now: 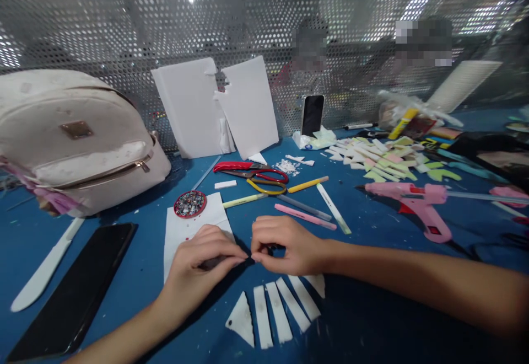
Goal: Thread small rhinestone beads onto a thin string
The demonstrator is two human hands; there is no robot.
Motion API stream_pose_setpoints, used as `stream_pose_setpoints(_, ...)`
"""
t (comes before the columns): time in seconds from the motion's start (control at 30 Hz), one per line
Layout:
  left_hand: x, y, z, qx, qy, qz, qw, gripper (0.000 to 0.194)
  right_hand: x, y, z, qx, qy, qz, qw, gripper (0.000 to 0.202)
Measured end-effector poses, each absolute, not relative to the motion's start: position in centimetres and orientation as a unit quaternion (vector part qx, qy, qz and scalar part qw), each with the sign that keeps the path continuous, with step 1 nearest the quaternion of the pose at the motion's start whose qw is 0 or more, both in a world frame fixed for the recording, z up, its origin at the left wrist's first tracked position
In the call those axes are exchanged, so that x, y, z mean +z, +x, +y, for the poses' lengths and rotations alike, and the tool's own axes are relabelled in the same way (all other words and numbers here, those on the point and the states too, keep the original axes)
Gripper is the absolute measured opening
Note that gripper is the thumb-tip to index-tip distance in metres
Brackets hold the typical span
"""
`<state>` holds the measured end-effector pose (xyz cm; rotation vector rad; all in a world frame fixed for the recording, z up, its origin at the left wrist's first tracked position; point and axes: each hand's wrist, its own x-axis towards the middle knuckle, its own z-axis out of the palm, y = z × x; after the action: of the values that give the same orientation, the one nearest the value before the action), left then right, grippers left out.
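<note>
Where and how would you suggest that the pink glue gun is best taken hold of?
By its handle, probably from the near side with the right hand: the pink glue gun lies on its side, handle slanting nearer, nozzle pointing left.

Pinched item (249, 260): too small to tell | backpack (78, 154): cut off left | beyond mesh (136, 0): blurred

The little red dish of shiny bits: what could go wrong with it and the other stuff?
The red dish sits partly on the white sheet, so if the left hand bumps the sheet, bits might spill. The white strips lie near the right hand and could get nudged. The pink glue gun might burn skin if it's hot; I can't tell.
</note>
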<state>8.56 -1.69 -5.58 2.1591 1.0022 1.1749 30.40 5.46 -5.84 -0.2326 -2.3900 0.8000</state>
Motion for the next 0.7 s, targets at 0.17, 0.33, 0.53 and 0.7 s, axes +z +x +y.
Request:
stream_pose_setpoints(0.17, -5.32, 9.14, -2.05, 0.412, 0.818, 0.366, 0.164, 0.009, -5.74, 30.49, 5.36, 0.273, -0.074, -0.917, 0.282, 0.014)
stream_pose_setpoints(0.33, -5.45, 9.33, -2.22, 0.374, 0.849, 0.365, 0.079, 0.012, -5.69, 30.64, 5.17, 0.245, -0.069, -0.931, 0.261, 0.016)
stream_pose_setpoints(0.53, -5.52, 9.28, -2.27, 0.343, 0.863, 0.369, 0.046, 0.017, -5.52, 30.66, 5.09, 0.257, -0.076, -0.925, 0.27, 0.02)
stream_pose_setpoints(0.7, -5.72, 9.48, -2.38, 0.345, 0.867, 0.355, 0.059, 0.022, -5.72, 30.67, 5.15, 0.276, -0.073, -0.911, 0.297, 0.019)
